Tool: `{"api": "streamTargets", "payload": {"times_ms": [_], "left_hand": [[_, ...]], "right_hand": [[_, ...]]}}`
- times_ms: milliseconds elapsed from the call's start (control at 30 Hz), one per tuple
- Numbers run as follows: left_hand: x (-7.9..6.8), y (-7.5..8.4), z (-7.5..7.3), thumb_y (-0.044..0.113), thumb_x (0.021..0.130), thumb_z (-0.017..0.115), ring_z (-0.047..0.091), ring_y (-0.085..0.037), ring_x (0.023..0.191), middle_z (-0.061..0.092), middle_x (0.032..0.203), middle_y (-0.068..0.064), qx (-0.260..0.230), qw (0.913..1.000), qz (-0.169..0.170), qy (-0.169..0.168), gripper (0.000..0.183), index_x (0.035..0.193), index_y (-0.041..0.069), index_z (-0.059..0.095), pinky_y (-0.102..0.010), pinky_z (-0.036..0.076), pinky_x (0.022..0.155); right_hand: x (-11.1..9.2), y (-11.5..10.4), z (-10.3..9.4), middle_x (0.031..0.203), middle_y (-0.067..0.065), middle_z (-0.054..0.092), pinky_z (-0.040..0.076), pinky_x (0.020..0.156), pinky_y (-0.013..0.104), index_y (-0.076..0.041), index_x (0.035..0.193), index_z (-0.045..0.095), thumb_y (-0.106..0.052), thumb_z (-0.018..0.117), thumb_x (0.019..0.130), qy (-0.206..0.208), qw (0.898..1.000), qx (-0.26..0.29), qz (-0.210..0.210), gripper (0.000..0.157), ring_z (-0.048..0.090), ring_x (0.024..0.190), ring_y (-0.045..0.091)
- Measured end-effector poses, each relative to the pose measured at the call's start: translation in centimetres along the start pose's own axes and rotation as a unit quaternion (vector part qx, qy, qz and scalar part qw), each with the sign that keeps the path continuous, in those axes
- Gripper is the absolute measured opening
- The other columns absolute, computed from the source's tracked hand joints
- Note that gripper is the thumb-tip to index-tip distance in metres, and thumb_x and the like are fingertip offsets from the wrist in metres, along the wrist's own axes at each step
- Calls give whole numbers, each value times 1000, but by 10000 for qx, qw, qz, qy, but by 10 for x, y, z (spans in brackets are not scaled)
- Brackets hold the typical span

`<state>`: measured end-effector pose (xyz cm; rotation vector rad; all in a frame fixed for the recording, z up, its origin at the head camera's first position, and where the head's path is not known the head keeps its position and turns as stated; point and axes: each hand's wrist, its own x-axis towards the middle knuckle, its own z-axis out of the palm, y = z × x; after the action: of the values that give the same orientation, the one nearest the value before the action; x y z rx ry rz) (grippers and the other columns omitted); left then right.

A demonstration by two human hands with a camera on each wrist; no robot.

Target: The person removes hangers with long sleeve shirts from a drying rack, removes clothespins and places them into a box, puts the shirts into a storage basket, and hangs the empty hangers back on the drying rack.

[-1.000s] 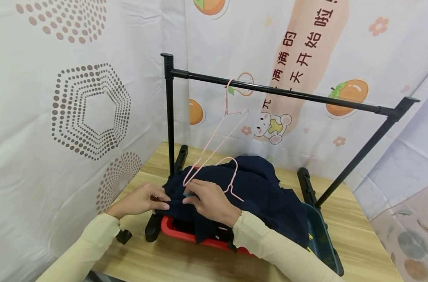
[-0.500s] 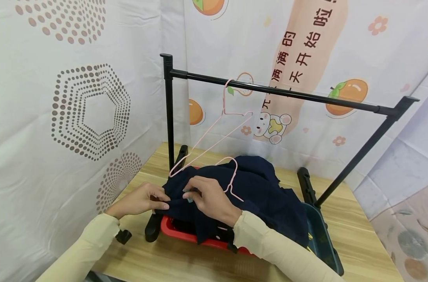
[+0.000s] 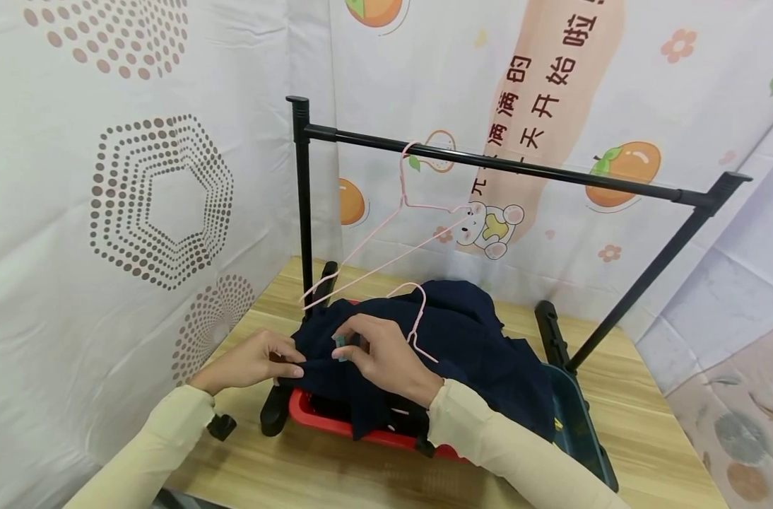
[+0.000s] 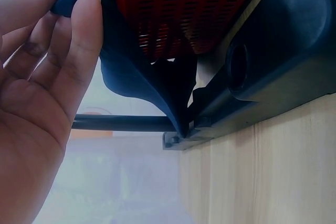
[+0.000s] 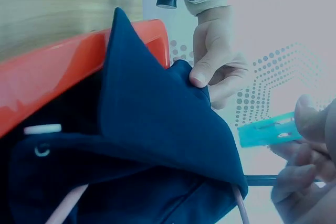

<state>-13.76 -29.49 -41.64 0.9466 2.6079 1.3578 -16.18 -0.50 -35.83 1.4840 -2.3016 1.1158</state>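
A navy garment (image 3: 482, 353) lies heaped over a red basket (image 3: 355, 428). My left hand (image 3: 249, 364) pinches its edge between thumb and fingers at the left; in the left wrist view the navy cloth (image 4: 126, 72) hangs down from that grip. Just to the right, my right hand (image 3: 386, 357) holds a teal clothespin (image 5: 268, 129) between thumb and fingers, close over the cloth and apart from it in the right wrist view. A pink hanger (image 3: 403, 201) hangs from the rack's bar above. Another pink hanger (image 3: 418, 318) pokes out of the garment, its lower part hidden.
The black garment rack (image 3: 507, 164) spans the table (image 3: 246, 452), its feet (image 3: 275, 410) on both sides of the basket. A dark green tray (image 3: 583, 431) stands at the right, partly under the garment. Patterned curtains hang behind and at the left.
The hanging pink hanger has swung round, its lower end moving left, away from my right hand. My right hand has shifted slightly with the clothespin; my left hand keeps its grip.
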Motion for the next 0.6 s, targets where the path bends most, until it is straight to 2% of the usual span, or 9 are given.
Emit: {"api": "streamTargets", "payload": {"times_ms": [133,300,600], "left_hand": [[0,0,-1,13,94,76,64,-12,63,67,84,4,9,10000,6,-16,15,106,6,81,-39,59,57],[0,-1,-1,12,94,76,65,-11,63,68,84,5,6,10000,81,-9,14,105,6,82,-37,59,56],[-1,-4,0,13,93,78,65,-11,62,69,84,6,69,9998,188,64,14,105,7,82,-31,58,58]], "right_hand": [[-4,-1,-4,95,-6,68,46,55,19,-9,116,72,-21,74,97,-260,9989,7,382,22,50,58,3],[-7,-3,-9,93,-10,71,45,50,22,-11,118,74,-28,76,96,-338,9967,77,729,28,53,55,7],[-15,-3,-21,94,-15,72,42,49,23,-15,114,76,-32,78,94,-395,9951,6,910,26,52,55,9]]}}
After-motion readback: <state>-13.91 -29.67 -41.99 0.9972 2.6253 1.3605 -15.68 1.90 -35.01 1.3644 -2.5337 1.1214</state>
